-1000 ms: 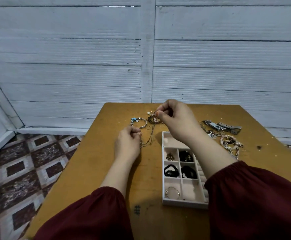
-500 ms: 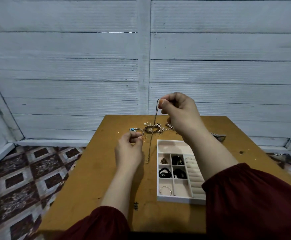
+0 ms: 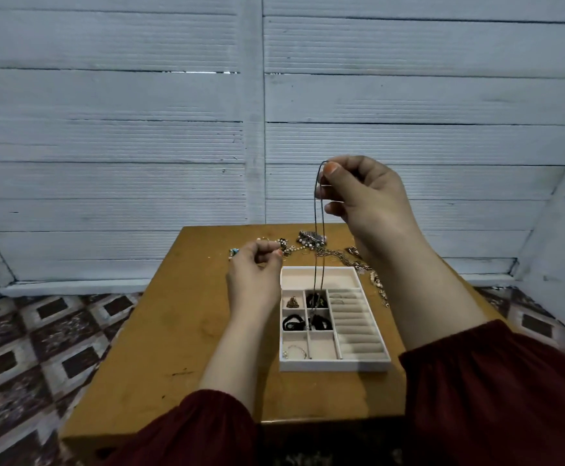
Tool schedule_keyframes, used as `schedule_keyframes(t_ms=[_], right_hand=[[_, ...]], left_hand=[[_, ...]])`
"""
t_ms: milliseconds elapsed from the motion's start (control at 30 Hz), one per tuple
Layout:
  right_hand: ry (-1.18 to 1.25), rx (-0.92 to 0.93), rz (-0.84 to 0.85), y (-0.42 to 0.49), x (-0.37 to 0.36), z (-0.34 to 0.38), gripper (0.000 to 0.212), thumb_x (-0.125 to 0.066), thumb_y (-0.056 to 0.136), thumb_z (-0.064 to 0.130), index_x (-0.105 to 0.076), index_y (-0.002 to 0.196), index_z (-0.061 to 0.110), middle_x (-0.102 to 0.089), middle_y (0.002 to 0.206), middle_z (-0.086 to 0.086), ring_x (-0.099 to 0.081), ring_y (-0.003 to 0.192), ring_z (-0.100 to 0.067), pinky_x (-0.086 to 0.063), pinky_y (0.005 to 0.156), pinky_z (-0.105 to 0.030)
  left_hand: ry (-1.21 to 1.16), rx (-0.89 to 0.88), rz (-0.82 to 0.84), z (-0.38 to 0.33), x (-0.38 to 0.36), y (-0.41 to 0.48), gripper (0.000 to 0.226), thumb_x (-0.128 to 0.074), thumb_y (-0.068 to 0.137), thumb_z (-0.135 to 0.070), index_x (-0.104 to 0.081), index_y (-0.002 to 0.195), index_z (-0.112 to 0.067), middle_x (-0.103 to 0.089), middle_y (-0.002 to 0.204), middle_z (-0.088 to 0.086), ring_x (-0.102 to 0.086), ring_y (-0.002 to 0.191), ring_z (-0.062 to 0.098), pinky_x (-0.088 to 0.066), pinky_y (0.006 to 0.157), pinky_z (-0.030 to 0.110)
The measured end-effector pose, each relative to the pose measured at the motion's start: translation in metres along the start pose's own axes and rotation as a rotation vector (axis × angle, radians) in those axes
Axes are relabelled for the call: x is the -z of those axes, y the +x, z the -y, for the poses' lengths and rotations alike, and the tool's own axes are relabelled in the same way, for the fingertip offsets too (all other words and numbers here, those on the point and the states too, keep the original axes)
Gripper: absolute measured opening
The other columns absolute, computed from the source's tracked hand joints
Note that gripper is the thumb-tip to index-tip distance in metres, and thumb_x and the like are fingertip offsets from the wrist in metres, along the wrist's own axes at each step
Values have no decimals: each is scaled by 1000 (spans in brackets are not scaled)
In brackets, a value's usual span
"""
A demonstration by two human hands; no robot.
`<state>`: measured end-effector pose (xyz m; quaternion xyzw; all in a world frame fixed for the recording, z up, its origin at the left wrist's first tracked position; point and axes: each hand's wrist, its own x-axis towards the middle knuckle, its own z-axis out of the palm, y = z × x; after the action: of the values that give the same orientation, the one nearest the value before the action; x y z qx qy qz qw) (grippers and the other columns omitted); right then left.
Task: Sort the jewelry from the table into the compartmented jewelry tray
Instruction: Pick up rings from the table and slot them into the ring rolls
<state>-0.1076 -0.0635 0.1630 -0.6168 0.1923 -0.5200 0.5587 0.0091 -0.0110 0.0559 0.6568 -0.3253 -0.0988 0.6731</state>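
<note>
My right hand (image 3: 365, 200) is raised well above the table and pinches the top of a thin dark chain necklace (image 3: 318, 250) between thumb and forefinger. The chain hangs straight down, its lower end over the small middle compartments of the white jewelry tray (image 3: 334, 364). My left hand (image 3: 254, 274) hovers left of the tray's far corner with fingers curled and thumb against forefinger; nothing shows in it. The tray's small cells hold a gold piece (image 3: 291, 302), black hair ties (image 3: 292, 322) and a thin bangle (image 3: 295, 352).
Loose jewelry (image 3: 311, 238) lies heaped along the far edge of the wooden table (image 3: 173, 331), with more chains (image 3: 378, 284) right of the tray and a blue-beaded bracelet (image 3: 234, 252) behind my left hand. A white plank wall stands behind; patterned floor lies left.
My right hand has lifted the chain off the table and carried it over the tray. My left hand has let go of the chain's lower end.
</note>
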Motion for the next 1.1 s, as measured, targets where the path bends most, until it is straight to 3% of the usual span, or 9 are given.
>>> schedule_keyframes(t_ms=[467, 700, 833, 967, 1100], right_hand=[[8, -59, -21, -31, 28, -15, 11, -57, 93, 7, -58, 84, 14, -62, 75, 0, -60, 63, -8, -46, 51, -16], [-44, -111, -13, -45, 39, -36, 12, -57, 93, 7, -58, 85, 16, -64, 79, -2, -60, 65, -7, -47, 53, -16], [-50, -137, -23, -51, 43, -45, 15, -57, 92, 6, -58, 83, 17, -64, 77, 1, -60, 65, -9, -46, 52, -16], [-57, -161, -23, -57, 45, -55, 14, -57, 92, 5, -59, 84, 16, -64, 74, 2, -59, 59, -4, -46, 52, -15], [-57, -192, -22, -63, 45, -68, 15, -59, 91, 4, -59, 82, 17, -63, 73, 0, -58, 61, -6, -46, 51, -15]], left_hand=[[9, -13, 16, -2, -15, -19, 24, -62, 87, -9, -60, 76, -30, -62, 76, -12, -55, 71, 0, -44, 73, 23], [22, 7, 17, 3, -20, -23, 22, -63, 86, -10, -61, 78, -30, -62, 76, -13, -56, 72, 2, -47, 76, 27], [17, 18, 24, 8, -22, -24, 23, -64, 86, -10, -61, 74, -29, -63, 78, -13, -57, 74, 5, -52, 82, 34], [19, 41, 29, 13, -22, -26, 14, -65, 85, -14, -64, 78, -26, -61, 73, -11, -62, 76, 15, -56, 74, 49], [30, 14, 24, 15, -24, -27, 10, -65, 85, -11, -66, 86, -21, -62, 75, -11, -56, 71, 4, -54, 78, 35]])
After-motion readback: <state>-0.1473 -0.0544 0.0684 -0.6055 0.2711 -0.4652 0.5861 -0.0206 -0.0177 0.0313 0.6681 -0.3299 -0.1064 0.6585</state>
